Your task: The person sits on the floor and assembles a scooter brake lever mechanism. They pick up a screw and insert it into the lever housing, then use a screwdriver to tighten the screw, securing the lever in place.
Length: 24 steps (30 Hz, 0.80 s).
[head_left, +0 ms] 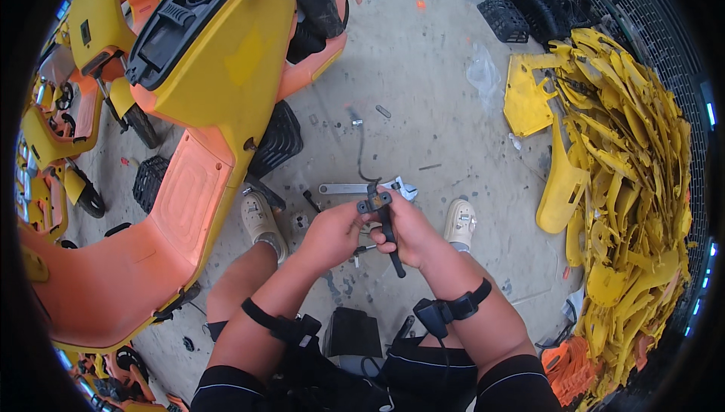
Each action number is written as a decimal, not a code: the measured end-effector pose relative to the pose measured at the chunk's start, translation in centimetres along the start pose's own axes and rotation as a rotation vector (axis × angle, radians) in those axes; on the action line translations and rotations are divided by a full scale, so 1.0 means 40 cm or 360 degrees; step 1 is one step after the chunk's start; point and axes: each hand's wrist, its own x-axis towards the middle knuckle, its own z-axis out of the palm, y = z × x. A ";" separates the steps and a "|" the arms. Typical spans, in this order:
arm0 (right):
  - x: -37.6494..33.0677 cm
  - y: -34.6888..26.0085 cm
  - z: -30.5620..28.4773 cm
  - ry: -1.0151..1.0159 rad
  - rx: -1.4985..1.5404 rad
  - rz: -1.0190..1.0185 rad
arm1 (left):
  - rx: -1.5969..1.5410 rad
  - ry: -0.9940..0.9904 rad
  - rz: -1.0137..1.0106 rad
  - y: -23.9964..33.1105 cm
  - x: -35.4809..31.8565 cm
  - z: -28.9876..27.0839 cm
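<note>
**Two hands on a black brake lever above the workshop floor**

While the person sits low over the concrete floor (423,95), both hands meet in front of the knees around a black brake lever (384,225). The left hand (331,234) has its fingers (355,219) closed near the upper end of the lever, at the small clamp block. The right hand (411,237) has its fingers wrapped around the middle of the lever, so the long black blade sticks out below the fist and points down toward the person. A thin dark cable (358,151) rises from the clamp block and curves away over the floor.

Just behind the hands, an adjustable wrench (362,187) lies flat on the floor, between the two light shoes (260,219). A few small bolts lie scattered near it. To the person's left stands a yellow and orange scooter (204,110), very near the left shoe. To the right, well apart from the hands, yellow plastic body panels (627,170) are heaped in a big pile. Each forearm carries a black strap with a small device (432,315).
</note>
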 end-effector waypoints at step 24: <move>0.018 -0.001 -0.011 0.0064 0.0230 0.0124 | -0.0048 0.0041 -0.0056 -0.021 0.014 0.024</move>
